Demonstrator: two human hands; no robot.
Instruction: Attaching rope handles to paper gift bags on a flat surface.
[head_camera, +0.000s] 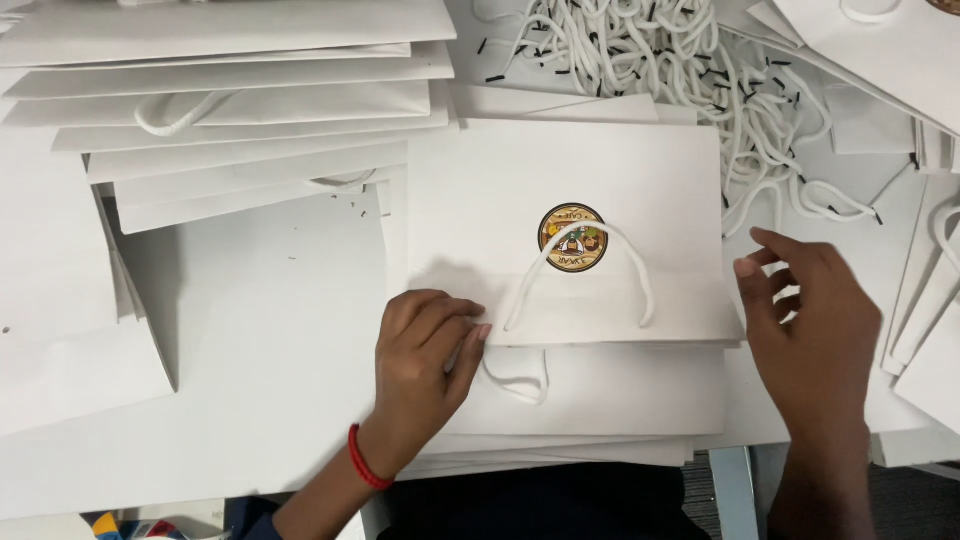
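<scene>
1. A flat white paper bag (560, 230) lies at the middle of the counter (250, 330), its open edge toward the person.
2. A round brown and yellow sticker (572, 238) sits near the centre of the bag's face, and a white rope handle (580, 275) loops over it.
3. The left hand (425, 345) rests at the bag's near left corner, fingers curled and pressed together on the paper edge; a red band (367, 460) circles its wrist.
4. The right hand (810, 320) hovers just beside the bag's right edge, its grip spread, fingers loosely apart and holding nothing; whether the fingertips touch the paper cannot be told.
5. The bag lies on top of a stack of more flat white bags (590, 400), where a second rope handle (520, 375) shows just below the left hand's fingers.
6. A fanned pile of white bags (230, 100) fills the far left of the counter.
7. A heap of loose white rope handles with black tips (680, 60) lies beyond the bag, toward the far right.
8. Further white bags (930, 300) overlap along the right edge.
</scene>
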